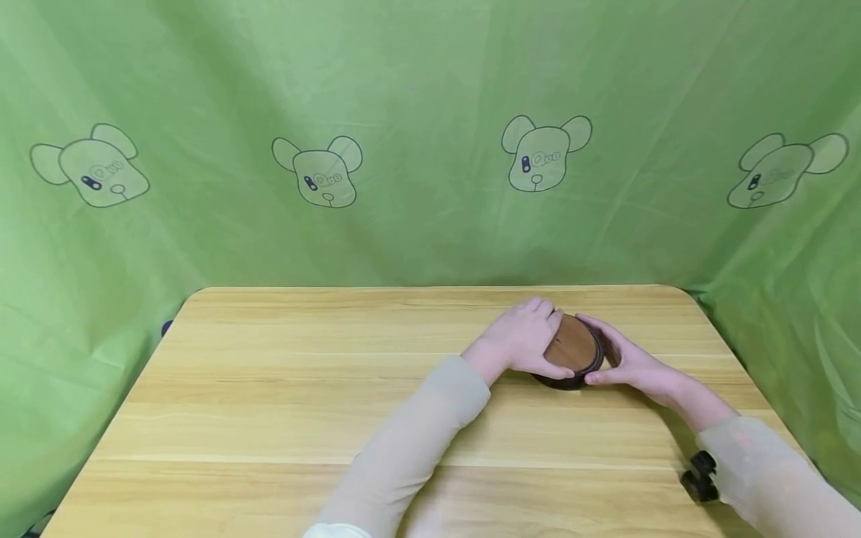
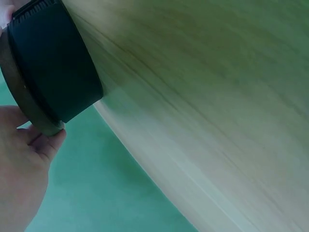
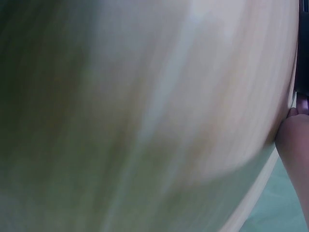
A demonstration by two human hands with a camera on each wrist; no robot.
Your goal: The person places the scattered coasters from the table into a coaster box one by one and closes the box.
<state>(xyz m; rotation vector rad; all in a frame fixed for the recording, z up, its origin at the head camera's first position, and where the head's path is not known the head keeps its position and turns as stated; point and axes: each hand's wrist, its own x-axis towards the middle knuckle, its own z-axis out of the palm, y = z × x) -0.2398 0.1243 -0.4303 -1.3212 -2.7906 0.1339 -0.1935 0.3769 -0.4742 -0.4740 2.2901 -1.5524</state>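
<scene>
Toward the back right of the table, both hands are on a round black container (image 1: 565, 384) with a brown disc-shaped lid (image 1: 577, 342). My left hand (image 1: 523, 334) spans the lid from the left, with its thumb and fingers at the rim. In the left wrist view that hand (image 2: 23, 169) pinches the edge of the lid, and the black body (image 2: 55, 63) shows ridges along one side. My right hand (image 1: 635, 366) holds the container from the right, thumb at the front and fingers behind. Only a dark sliver of it appears in the right wrist view.
A light wood-grain table (image 1: 303, 418) with rounded far corners lies under the hands. Behind and beside it hangs a green curtain (image 1: 430, 239) printed with bear heads. A small black device (image 1: 701, 476) sits at the right sleeve.
</scene>
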